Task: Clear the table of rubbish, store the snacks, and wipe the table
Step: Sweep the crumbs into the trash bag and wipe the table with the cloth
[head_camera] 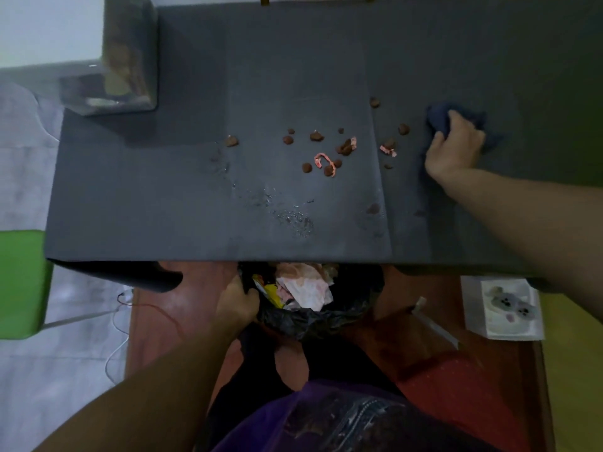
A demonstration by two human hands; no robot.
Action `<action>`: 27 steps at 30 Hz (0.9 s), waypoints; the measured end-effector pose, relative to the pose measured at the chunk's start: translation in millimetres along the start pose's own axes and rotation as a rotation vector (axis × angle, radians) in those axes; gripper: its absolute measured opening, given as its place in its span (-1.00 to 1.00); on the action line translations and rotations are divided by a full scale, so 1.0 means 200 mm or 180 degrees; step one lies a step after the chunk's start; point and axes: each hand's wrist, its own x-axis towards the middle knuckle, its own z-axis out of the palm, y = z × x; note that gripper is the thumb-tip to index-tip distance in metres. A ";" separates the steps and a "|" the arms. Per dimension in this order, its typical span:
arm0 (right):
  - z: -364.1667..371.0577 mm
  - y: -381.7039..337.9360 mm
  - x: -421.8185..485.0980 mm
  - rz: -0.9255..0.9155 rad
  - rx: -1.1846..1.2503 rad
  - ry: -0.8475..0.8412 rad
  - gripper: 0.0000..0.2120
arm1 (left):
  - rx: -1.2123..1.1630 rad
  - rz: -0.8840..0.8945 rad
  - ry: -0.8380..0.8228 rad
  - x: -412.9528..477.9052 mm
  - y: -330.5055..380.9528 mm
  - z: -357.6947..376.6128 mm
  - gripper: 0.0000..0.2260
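Half the bag (313, 318) hides under the surface's (146, 207) near edge, and the left hand (236, 305) grips its rim. The right hand (455, 148) clutches a cloth (439, 120), well short of the far edge. Roughly a dozen crumbs (316, 136) and three pink scraps (321, 159) lie mid-surface. A blurred box (130, 60) stands at the far left.

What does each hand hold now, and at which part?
The right hand grips the dark blue cloth from above, around its bunched middle. The left hand holds the black rubbish bag by its left rim.
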 end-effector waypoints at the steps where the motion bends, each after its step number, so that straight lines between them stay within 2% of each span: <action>1: 0.02 -0.05 0.00 0.0019 0.0036 -0.0014 -0.57 | 0.0013 -0.0002 0.0034 0.00 0.00 0.00 -0.69; 6: 0.10 -0.18 -0.10 -0.0542 0.0065 -0.0016 -0.61 | 0.0077 0.0002 0.0105 0.02 -0.01 0.01 -0.72; 15: 0.18 -0.26 -0.34 -0.1463 0.0515 -0.0402 -0.63 | 0.0061 0.0008 0.0107 0.05 -0.04 0.02 -0.74; 21: 0.19 -0.26 -0.43 -0.2311 0.0686 -0.0559 -0.72 | 0.0162 0.0023 0.0169 0.04 -0.03 0.03 -0.79; 23: 0.19 -0.26 -0.43 -0.2317 0.0785 -0.0440 -0.73 | 0.0159 0.0040 0.0160 0.04 -0.03 0.02 -0.78; 27: 0.17 -0.27 -0.36 -0.1385 0.1158 0.0176 -0.66 | 0.0219 0.0043 0.0110 0.04 -0.02 0.02 -0.81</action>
